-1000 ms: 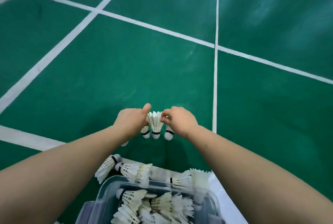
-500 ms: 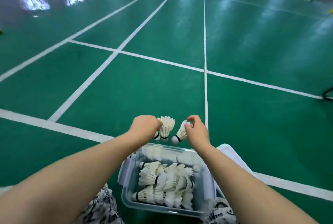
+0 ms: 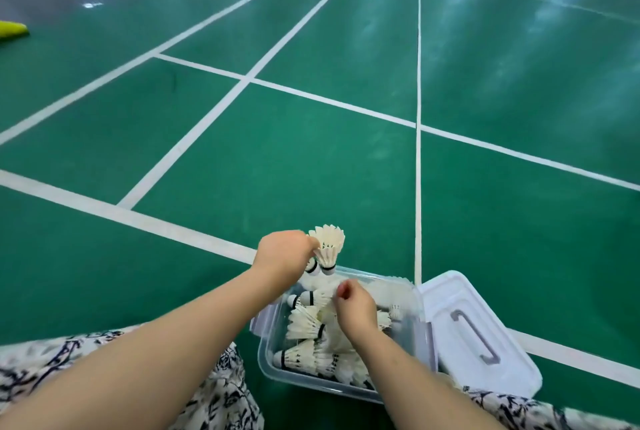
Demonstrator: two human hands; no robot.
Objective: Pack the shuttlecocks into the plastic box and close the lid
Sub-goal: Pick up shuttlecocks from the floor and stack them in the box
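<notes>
Several feathery white shuttlecocks (image 3: 329,246) are pinched in the left hand (image 3: 282,256) just above the clear plastic box (image 3: 272,336), full of more. The right hand (image 3: 356,312) curls over it; I cannot tell if it holds any.

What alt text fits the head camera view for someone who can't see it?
A person's left hand holds a few shuttlecocks above the far edge of a clear plastic box already holding many more, while the right hand reaches into it. The white lid lies beside the box on a green court floor.
</notes>
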